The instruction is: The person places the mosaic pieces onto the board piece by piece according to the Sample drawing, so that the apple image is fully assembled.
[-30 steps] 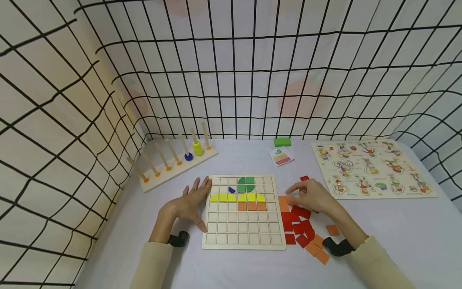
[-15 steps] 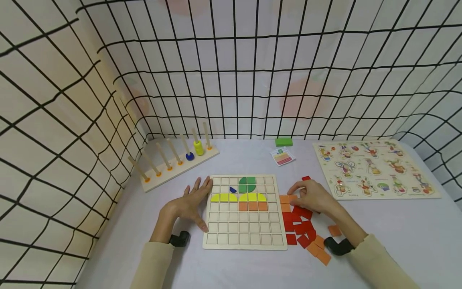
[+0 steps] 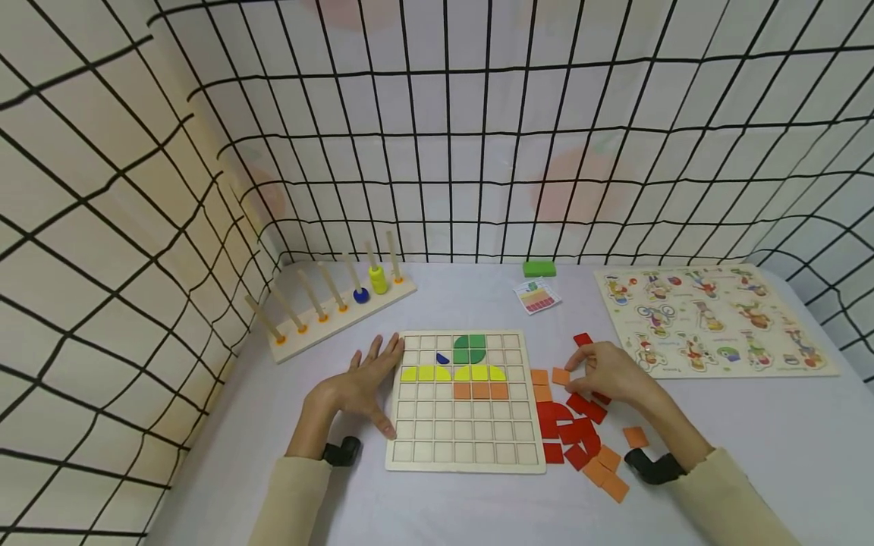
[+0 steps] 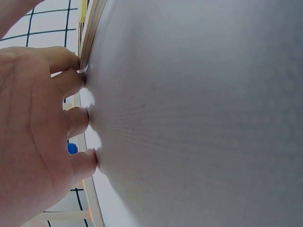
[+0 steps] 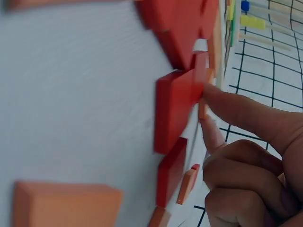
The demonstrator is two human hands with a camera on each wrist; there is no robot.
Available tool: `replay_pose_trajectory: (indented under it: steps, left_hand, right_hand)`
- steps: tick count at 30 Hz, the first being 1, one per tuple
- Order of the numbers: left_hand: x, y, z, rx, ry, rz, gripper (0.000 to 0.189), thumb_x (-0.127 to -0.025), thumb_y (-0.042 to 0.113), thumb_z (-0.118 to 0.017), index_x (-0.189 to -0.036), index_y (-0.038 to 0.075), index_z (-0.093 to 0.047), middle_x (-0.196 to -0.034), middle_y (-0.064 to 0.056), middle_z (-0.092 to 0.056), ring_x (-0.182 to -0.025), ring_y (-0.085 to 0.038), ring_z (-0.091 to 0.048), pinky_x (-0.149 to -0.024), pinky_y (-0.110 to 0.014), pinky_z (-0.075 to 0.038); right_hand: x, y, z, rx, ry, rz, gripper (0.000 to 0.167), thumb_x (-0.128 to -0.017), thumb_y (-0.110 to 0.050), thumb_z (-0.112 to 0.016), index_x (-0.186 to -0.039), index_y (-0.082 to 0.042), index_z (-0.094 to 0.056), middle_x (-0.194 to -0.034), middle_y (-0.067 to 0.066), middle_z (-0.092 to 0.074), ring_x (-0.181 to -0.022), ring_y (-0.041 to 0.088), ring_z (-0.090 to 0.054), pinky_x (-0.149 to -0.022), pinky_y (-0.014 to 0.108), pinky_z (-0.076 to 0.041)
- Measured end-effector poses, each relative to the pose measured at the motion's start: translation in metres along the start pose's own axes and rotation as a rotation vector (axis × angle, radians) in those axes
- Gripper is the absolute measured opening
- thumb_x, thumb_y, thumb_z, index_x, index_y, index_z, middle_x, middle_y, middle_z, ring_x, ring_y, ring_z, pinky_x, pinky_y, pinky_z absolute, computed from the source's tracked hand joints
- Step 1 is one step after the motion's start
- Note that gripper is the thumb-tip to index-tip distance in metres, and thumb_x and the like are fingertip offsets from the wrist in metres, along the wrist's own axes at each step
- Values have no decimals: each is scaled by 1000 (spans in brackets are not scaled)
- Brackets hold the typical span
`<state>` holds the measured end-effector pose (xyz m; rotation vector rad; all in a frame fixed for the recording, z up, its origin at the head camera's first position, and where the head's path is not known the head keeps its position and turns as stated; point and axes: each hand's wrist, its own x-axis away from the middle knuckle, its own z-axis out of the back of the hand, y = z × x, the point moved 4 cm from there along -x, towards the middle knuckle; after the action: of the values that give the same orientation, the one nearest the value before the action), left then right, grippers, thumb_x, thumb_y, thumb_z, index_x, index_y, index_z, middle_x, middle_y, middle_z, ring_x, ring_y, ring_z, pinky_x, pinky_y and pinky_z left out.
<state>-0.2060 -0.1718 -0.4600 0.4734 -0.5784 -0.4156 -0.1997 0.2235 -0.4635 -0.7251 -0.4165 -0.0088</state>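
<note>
A pale gridded board (image 3: 462,431) lies in the middle of the table. Green, yellow, orange and blue pieces sit on its upper rows. My left hand (image 3: 353,390) rests spread along the board's left edge, thumb near the lower corner; in the left wrist view its fingertips touch the white tabletop. Right of the board, my right hand (image 3: 609,373) pinches an orange square tile (image 3: 561,376) between thumb and index finger. In the right wrist view that tile (image 5: 202,109) shows partly behind red pieces, with the other fingers curled in.
Loose red pieces (image 3: 551,420) and orange squares (image 3: 613,487) lie right of the board. Behind stand a peg rack (image 3: 355,302), a pattern card (image 3: 536,296) and a green block (image 3: 539,269). A picture puzzle board (image 3: 710,322) lies far right. Black netting surrounds the table.
My right hand has shifted right, drawing the orange square tile away from the other orange tiles beside the board. My left hand stays at the board's edge. The head view has shifted slightly.
</note>
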Motion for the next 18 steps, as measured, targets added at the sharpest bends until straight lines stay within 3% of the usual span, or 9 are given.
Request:
replay_pose_trajectory:
  steps: [4, 8, 12, 18]
  left_hand:
    - [1, 0, 1, -1, -7, 5, 154, -55, 34, -103, -167, 10, -1, -175, -11, 11, -160, -38, 19, -129, -63, 9]
    - [1, 1, 1, -4, -9, 3, 155, -55, 34, -102, -167, 9, 1, -175, -11, 12, -160, -37, 19, -129, -63, 10]
    - [1, 1, 2, -3, -4, 4, 155, -54, 34, -103, -167, 8, 1, -175, -11, 11, -161, -37, 18, -129, -63, 9]
    - [0, 1, 1, -2, -5, 6, 154, -55, 33, -102, -167, 9, 0, -175, -11, 11, -161, -37, 18, -129, -63, 8]
  right_hand:
    - [-1, -1, -1, 12, 6, 25, 33, -86, -17, -81, -110, 2, -70, -60, -1, -43, -51, 14, -44, -48, 23, -36]
    - [0, -17, -3, 41, 42, 77, 33, -89, -18, -78, -112, 3, -70, -57, -2, -40, -49, 12, -39, -46, 22, -32]
    - [0, -54, -20, 14, 25, 139, 31, -90, -21, -79, -113, -1, -72, -59, -3, -37, -52, 12, -36, -47, 21, -29]
    - [-8, -112, -71, 19, -53, 245, 23, -84, -18, -85, -103, -8, -76, -63, -3, -40, -57, 13, -34, -51, 22, -23]
